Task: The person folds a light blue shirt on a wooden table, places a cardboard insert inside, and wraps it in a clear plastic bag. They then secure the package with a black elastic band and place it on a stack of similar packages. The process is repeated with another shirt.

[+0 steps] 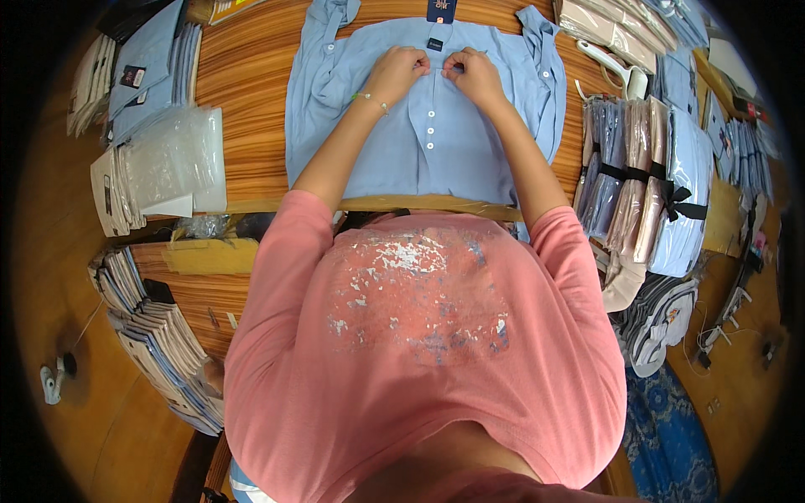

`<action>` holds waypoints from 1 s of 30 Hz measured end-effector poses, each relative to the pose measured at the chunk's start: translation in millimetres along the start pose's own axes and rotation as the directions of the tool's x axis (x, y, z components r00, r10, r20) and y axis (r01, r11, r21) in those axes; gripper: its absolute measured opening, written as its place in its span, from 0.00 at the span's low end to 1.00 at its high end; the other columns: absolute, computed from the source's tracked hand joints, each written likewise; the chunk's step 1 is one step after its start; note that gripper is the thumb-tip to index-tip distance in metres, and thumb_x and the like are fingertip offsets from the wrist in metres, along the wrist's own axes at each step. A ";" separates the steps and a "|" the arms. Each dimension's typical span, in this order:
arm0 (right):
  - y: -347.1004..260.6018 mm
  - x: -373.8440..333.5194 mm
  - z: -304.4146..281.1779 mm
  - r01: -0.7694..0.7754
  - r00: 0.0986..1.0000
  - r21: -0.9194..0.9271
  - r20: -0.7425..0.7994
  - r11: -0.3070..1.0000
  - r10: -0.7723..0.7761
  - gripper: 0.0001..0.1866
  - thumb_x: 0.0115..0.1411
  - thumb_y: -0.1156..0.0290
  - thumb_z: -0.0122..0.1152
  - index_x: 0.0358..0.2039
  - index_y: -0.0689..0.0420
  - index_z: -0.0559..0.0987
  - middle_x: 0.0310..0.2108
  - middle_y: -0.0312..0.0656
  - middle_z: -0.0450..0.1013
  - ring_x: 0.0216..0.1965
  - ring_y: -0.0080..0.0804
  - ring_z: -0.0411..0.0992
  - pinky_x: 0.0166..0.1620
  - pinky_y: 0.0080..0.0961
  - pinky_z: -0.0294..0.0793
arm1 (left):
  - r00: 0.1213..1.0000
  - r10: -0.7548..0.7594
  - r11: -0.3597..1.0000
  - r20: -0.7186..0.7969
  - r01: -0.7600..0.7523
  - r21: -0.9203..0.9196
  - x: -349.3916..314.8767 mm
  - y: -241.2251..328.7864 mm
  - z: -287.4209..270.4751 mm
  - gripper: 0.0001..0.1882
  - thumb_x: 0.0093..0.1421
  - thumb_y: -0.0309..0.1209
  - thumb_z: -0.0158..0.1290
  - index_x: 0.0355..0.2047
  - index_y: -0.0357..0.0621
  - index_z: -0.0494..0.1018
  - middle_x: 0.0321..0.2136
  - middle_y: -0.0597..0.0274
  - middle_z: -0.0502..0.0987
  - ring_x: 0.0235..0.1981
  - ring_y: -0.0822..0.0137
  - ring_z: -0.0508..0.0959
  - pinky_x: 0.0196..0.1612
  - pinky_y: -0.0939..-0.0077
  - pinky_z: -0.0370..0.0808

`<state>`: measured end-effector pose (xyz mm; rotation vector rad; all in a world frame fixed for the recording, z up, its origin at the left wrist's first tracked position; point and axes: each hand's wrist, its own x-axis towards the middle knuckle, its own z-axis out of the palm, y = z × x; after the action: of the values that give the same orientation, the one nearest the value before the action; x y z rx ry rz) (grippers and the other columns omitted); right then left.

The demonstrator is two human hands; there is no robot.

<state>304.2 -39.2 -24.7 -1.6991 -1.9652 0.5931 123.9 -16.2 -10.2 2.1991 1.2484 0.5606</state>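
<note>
A light blue buttoned shirt (465,159) lies spread on the wood-grain table, its row of white buttons running down the middle. Near its upper middle, just below a small dark label (435,44), both hands pinch the cloth on either side of the front band. My left hand (401,74), with a thin bracelet at the wrist, has thumb and fingers closed on the left side. My right hand (474,75) mirrors it a short gap away. A dark blue tag (441,10) sits at the shirt's top edge. The sleeves rest folded along both sides.
Clear plastic bags (180,163) and packed blue shirts (151,75) are piled on the left. To the right are a white handheld device (608,67) and wrapped garments, some tied with black ribbon (681,204). More folded garments (159,344) stack at lower left.
</note>
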 end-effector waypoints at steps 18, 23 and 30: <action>72.0 -58.4 -83.8 -0.300 0.953 -0.229 -0.024 0.926 0.303 0.20 0.47 0.58 0.64 0.40 0.53 0.76 0.38 0.43 0.74 0.42 0.42 0.71 0.44 0.37 0.67 | 0.995 -0.099 0.986 -0.012 0.100 0.137 -46.9 -81.3 -84.0 0.15 0.50 0.37 0.58 0.36 0.44 0.74 0.39 0.57 0.73 0.40 0.56 0.73 0.45 0.68 0.69; 86.9 -57.5 -96.8 -0.328 0.938 -0.015 0.117 0.945 0.327 0.21 0.46 0.62 0.66 0.40 0.53 0.75 0.36 0.44 0.75 0.40 0.42 0.71 0.44 0.36 0.66 | 0.962 -0.243 0.916 0.125 0.185 0.355 -55.1 -77.5 -112.4 0.12 0.52 0.37 0.56 0.33 0.44 0.73 0.39 0.58 0.73 0.42 0.55 0.71 0.45 0.64 0.67; 18.2 -37.6 -53.5 0.078 0.951 -0.115 -0.289 0.990 -0.108 0.08 0.47 0.68 0.63 0.30 0.54 0.78 0.30 0.41 0.73 0.38 0.42 0.69 0.41 0.34 0.68 | 0.943 0.150 0.988 -0.296 -0.151 0.021 -39.0 -43.3 -63.6 0.08 0.54 0.31 0.51 0.31 0.41 0.74 0.33 0.56 0.75 0.39 0.55 0.73 0.44 0.65 0.69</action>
<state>355.5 -73.1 4.1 -1.6356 -1.8732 0.1925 39.5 -15.9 7.4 2.2815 1.2278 0.9847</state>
